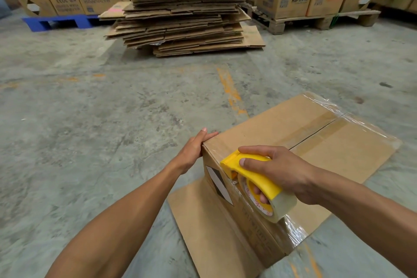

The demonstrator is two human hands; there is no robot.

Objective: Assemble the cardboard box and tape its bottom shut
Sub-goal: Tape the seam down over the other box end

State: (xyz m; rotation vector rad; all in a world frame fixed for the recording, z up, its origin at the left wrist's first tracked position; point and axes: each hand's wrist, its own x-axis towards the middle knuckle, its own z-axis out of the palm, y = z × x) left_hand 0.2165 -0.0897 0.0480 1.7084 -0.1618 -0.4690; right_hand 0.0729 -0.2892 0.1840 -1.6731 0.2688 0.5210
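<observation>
A brown cardboard box stands bottom-up on the concrete floor, its two bottom flaps folded shut with a seam running across. Clear tape shines along the far edges and the near right edge. My right hand grips a yellow tape dispenser with a roll of clear tape, held against the box's near top edge. My left hand presses flat on the box's left corner, fingers over the top edge. One lower flap lies spread on the floor toward me.
A tall stack of flattened cartons sits on the floor ahead. A blue pallet with printed boxes is at the far left. A wooden pallet with open boxes is at the far right. An orange line marks the floor.
</observation>
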